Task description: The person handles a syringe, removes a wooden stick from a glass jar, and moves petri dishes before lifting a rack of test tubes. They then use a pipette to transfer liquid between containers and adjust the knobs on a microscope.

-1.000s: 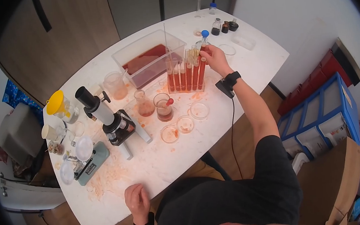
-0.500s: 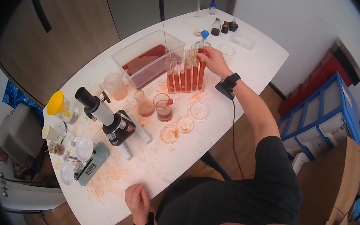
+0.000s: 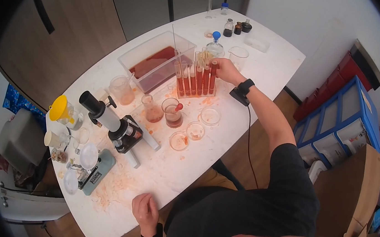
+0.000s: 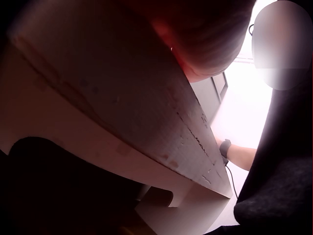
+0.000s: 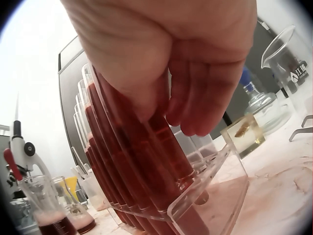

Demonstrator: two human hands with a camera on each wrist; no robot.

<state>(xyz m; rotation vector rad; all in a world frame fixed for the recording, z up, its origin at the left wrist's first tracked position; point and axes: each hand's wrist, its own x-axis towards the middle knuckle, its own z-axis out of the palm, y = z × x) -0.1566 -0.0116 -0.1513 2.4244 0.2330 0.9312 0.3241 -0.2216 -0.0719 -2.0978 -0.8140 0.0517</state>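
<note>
**Inspector:** State the position of the test tube (image 3: 213,76).

**Assistant:** At the right end of the clear rack (image 3: 196,96), on the far part of the table (image 3: 168,175), right of centre. The neighbouring tubes (image 3: 193,82) stand close on its left. How deep its lower end sits cannot be told.

**Inspector:** And the hands?

**Assistant:** The right hand (image 3: 227,71) grips the tube near its top, thumb against the wall. The left hand (image 3: 144,208) rests at the near edge, fingers loosely curled, with nothing seen in it.

**Inspector:** Assess the handling.

**Assistant:** Probably light, though the red liquid (image 5: 134,147) filling most of it should add some weight and shift if tilted. The wall looks stiff and smooth; if glass, it is fragile, and slippery when wet. Orange-red stains on the table suggest that wet fingers are a fair concern.

**Inspector:** Recommended hold?

**Assistant:** The upper wall, just below the mouth: thumb opposed to two fingers, firm but not squeezing, any lift straight along the tube's own line. Sideways force could chip it against the rack or knock the next tube.

**Inspector:** Other hazards?

**Assistant:** The blue-stoppered bottle (image 3: 215,49) stands just beyond the right hand; the elbow and knuckles need room there.
</note>
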